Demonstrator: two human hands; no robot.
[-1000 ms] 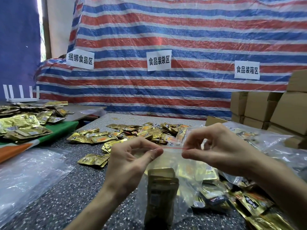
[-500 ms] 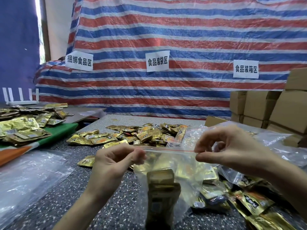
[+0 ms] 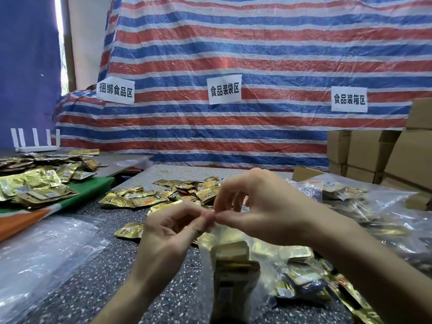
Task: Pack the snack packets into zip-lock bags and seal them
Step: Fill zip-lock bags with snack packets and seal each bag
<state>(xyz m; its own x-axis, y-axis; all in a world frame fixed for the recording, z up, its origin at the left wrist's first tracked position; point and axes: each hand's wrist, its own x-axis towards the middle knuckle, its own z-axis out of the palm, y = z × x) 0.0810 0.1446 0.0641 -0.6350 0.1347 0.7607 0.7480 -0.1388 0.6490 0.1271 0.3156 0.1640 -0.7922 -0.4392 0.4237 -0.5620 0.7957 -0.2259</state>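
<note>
Left hand and right hand pinch the top edge of the zip-lock bag, fingertips touching; gold snack packets stand inside, loose packets at eleven o'clock.

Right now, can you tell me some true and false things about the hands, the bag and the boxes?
1. The left hand and the right hand both pinch the top of the bag. True.
2. The bag is empty. False: gold packets are inside it.
3. There are loose packets on the table beyond the hands. True.
4. The boxes stand on the left. False: the boxes are stacked on the right.
</note>
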